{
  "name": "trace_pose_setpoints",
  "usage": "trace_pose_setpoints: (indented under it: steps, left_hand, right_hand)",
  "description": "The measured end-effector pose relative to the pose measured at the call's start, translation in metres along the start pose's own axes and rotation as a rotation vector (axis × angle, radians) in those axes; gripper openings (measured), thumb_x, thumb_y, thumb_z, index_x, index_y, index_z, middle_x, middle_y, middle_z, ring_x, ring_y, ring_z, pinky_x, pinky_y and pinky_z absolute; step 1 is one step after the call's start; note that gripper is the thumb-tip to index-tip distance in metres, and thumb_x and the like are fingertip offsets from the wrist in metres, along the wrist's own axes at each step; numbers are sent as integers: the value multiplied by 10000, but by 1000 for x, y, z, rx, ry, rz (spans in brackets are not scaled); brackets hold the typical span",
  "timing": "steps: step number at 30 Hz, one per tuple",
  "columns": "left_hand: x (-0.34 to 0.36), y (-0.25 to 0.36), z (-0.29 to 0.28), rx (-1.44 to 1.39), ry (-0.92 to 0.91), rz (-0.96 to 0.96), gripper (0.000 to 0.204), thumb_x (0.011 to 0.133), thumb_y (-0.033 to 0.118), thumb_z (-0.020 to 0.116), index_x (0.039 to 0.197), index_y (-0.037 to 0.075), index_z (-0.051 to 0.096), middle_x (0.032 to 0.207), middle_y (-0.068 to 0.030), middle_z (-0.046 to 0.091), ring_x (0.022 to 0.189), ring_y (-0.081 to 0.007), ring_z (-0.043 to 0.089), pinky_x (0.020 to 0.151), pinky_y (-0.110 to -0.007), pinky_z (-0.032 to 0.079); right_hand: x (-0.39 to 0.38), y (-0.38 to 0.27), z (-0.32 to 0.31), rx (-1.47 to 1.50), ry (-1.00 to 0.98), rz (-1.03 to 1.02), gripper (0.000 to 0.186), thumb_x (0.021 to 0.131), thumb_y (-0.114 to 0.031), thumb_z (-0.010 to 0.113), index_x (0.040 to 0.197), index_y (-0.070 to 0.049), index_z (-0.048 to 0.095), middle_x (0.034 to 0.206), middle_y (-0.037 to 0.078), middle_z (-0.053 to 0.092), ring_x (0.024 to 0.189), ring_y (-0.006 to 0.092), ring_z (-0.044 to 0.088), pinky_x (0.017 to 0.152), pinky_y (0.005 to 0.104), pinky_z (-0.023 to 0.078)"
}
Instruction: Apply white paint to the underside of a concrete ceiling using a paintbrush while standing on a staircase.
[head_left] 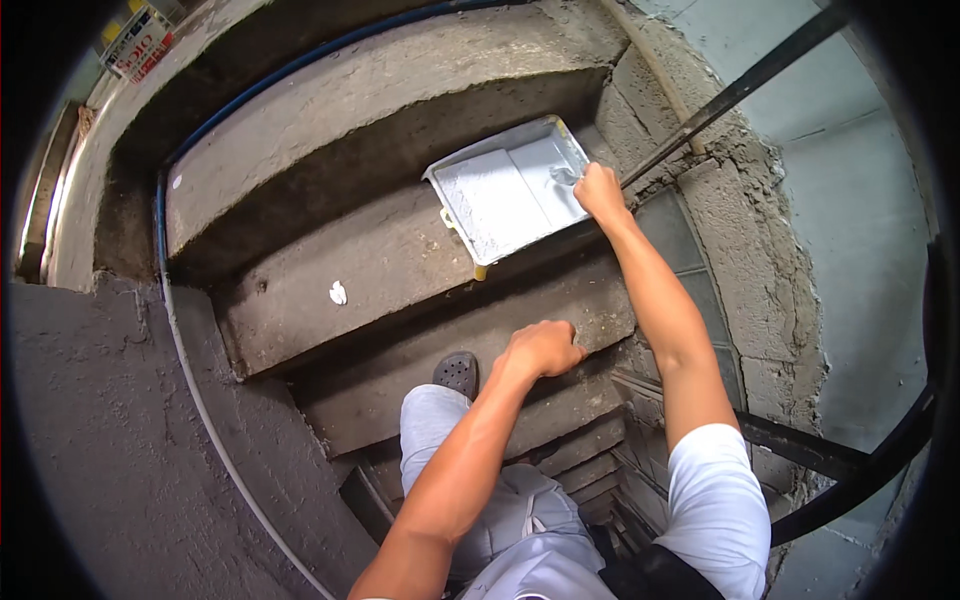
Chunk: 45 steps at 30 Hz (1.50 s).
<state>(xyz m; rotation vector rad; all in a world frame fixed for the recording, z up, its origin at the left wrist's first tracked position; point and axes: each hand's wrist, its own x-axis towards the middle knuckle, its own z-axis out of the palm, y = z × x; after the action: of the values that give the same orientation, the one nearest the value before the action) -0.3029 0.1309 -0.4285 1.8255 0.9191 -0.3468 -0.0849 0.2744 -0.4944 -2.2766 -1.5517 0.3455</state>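
Nearest, the light short sleeve (710,490) covers the right upper arm, well below the right fingers, and a pale grey trouser leg (432,430) lies to the left of and below the left fingers. The left hand (545,347) hangs over the stairs, back up, its fingers bent narrow; its palm is hidden, so I cannot tell whether it holds anything. Left of those fingers is 1 dark grey clog with round holes (456,373).

Farther up, the right hand (600,192) has its fingers curled in at the right rim of a shallow rectangular paint tray coated in white (490,195). A small grey shape (565,175) lies over the tray just left of these fingers; I cannot tell whether they grip it. The tray sits on a rough grey concrete step (300,325), above and slightly left of the left fingers. On the same step, well left of both hands, is 1 small crumpled white scrap (338,293).

A dark straight metal bar (740,95) slants up to the right from near the right fingers. Farthest, above and left of both hands, a thin blue pipe (290,70) follows an upper step.
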Motion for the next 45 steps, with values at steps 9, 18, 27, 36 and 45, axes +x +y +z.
trace_pose_setpoints:
  steps: [9, 18, 27, 36, 45]
  left_hand:
    - [-27, -16, -18, -96, 85, -71, 384, 831, 367, 586, 1013, 41, 674, 1032, -207, 673, 1012, -363, 630, 863, -442, 488]
    - [-27, -2, -16, -119, 72, -22, 364, 840, 334, 553, 1012, 33, 665, 1027, -217, 668, 1009, -378, 626, 861, -448, 485]
    - [-18, 14, -9, -116, 70, -30, 369, 853, 338, 552, 1037, 37, 660, 1034, -219, 666, 1014, -378, 623, 865, -448, 481]
    - [-22, 13, -2, -115, 61, -70, 365, 863, 334, 552, 1052, 40, 656, 1041, -212, 667, 1021, -378, 620, 873, -443, 477]
    - [-22, 10, 3, -120, 58, -68, 368, 859, 337, 553, 1044, 35, 655, 1038, -215, 667, 1016, -379, 621, 872, -449, 475]
  right_hand:
    - [48, -20, 32, 19, -255, 85, 218, 726, -128, 614, 831, 54, 672, 824, 249, 663, 783, 375, 669, 711, 466, 534]
    - [63, 44, 11, -193, 35, 72, 264, 688, -162, 643, 832, 54, 690, 867, 270, 677, 836, 380, 683, 751, 444, 538]
    - [54, 8, 38, -109, -181, -37, 296, 739, -180, 626, 913, 54, 678, 979, 271, 667, 975, 420, 643, 858, 479, 509]
    - [43, 6, 22, -270, -226, -64, 323, 723, -155, 633, 964, 54, 678, 1014, 287, 654, 991, 422, 634, 897, 441, 496]
    - [39, 26, 15, -143, -22, 124, 338, 731, -169, 613, 968, 65, 673, 938, 321, 641, 962, 416, 639, 880, 462, 486]
